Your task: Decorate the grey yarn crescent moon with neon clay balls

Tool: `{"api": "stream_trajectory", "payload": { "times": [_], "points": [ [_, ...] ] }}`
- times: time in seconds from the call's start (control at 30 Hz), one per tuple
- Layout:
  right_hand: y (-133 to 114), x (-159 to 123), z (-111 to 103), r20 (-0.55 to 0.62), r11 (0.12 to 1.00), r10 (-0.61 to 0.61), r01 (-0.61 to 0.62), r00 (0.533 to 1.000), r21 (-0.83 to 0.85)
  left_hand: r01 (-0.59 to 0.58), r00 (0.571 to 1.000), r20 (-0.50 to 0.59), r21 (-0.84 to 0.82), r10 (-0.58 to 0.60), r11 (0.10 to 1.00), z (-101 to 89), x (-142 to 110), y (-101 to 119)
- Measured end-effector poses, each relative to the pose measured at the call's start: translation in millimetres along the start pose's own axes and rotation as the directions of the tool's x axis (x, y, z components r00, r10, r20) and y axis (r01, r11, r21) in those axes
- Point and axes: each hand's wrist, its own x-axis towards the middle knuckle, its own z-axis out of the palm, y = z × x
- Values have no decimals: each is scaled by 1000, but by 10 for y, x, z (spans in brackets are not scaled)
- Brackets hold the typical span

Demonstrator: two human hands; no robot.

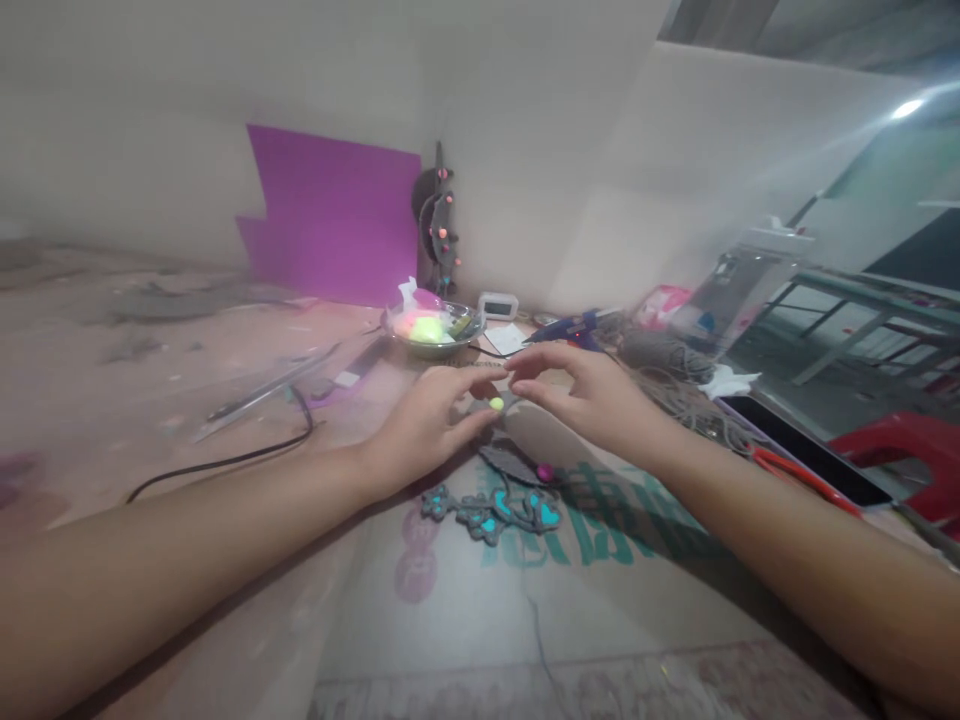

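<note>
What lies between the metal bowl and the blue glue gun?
In the head view, a white device, a white card and a black cable lie there.

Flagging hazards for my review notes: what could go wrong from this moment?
The small yellow-green ball at the left hand's fingertips might slip or roll; whether the grip is firm isn't clear. The blue tool just beyond the right hand shows a red light, so if it heats, a knuckle could get burned. The grey piece with turquoise insets lies close below both hands and could get nudged.
</note>
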Motion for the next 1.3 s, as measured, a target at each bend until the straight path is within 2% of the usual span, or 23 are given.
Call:
{"api": "stream_trajectory", "payload": {
  "times": [0.17, 0.27, 0.37, 0.43, 0.57, 0.77, 0.87, 1.03, 1.17, 1.3],
  "points": [
    [128, -94, 152, -52, 996, -63, 67, 997, 66, 84, 996, -7, -143, -86, 986, 18, 15, 1],
    [207, -122, 220, -89, 980, -197, 200, 976, 20, 130, 991, 15, -227, -130, 965, 16, 23, 19],
    [216, -133, 235, -55, 948, -318, 317, 946, -38, 136, 991, 36, -208, -131, 969, 11, 21, 33],
    [193, -152, 191, -71, 953, -299, 293, 952, -83, 136, 991, 43, -176, -130, 975, 10, 20, 35],
    [178, -253, 54, -132, 979, -180, 163, 975, -124, 137, 990, 68, -161, -127, 977, 20, 23, 20],
    [267, -370, -32, -75, 980, -159, 149, 984, -129, 117, 991, 71, -86, -111, 989, 14, 22, 22],
    [268, -384, 27, -88, 977, -168, 154, 982, -146, 49, 995, 89, -31, -46, 998, 9, 25, 18],
    [304, -439, 244, -143, 965, -206, 177, 968, -195, -104, 984, 148, 33, 98, 994, 21, 32, -42],
    [384, -451, 312, -102, 977, -141, 122, 985, -173, -115, 981, 158, 30, 108, 993, 11, 36, -50],
    [428, -434, 306, -112, 984, -94, 74, 989, -164, -207, 954, 221, -11, 204, 978, 9, 41, -26]
  ]
}}
